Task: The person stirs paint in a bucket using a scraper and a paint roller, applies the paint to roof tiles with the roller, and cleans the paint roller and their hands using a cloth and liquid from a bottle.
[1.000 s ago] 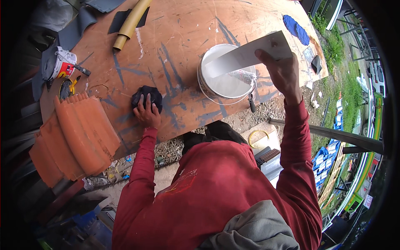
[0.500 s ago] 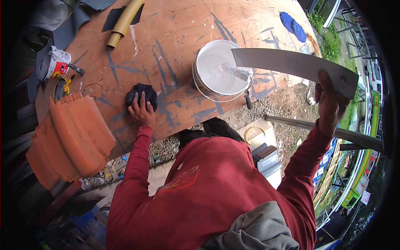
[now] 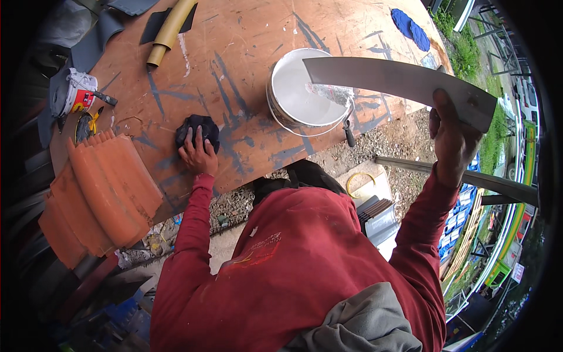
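Note:
My right hand holds up a long, flat grey strip, gripping its right end with the thumb on the upper face. The strip looks bowed, and its far end hangs over the white bucket on the table. Inside that bucket, a roller with a whitish, paint-smeared sleeve leans against the right wall. On the table at left, my left hand has its fingers curled over a crumpled black cloth. The palm side of that hand is hidden.
Stacked orange roof tiles lie at the table's left edge. Beyond them stand a smaller paint tub and a yellow tube. Blue cloth pieces lie far right. A metal rail runs beside my right arm.
My right hand has moved slightly left and down with the grey strip, bringing its tip further over the bucket. My left hand stays on the black cloth.

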A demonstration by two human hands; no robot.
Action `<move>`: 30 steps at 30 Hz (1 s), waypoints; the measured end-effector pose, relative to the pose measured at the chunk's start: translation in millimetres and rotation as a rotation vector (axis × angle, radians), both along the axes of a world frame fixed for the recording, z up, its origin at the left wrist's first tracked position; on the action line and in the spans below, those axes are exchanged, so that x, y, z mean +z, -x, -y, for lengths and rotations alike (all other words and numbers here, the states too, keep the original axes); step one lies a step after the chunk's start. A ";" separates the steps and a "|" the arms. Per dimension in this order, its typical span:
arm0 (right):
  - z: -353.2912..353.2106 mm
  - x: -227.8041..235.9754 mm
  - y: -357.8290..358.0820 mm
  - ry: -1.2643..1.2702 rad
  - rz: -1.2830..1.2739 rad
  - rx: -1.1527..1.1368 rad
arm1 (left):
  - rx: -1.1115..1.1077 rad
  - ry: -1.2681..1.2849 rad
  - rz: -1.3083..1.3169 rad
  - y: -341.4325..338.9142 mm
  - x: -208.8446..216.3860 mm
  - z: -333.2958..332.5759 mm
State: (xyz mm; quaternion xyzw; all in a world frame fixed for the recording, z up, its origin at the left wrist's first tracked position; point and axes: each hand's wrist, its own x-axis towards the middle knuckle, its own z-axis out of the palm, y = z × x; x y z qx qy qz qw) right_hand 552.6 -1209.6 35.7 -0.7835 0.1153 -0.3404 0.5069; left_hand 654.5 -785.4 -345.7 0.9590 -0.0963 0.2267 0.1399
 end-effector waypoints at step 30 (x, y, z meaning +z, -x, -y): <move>-55.6 -134.6 -70.0 0.765 -0.477 0.528 | 0.007 0.044 -0.005 -4.2 2.5 6.8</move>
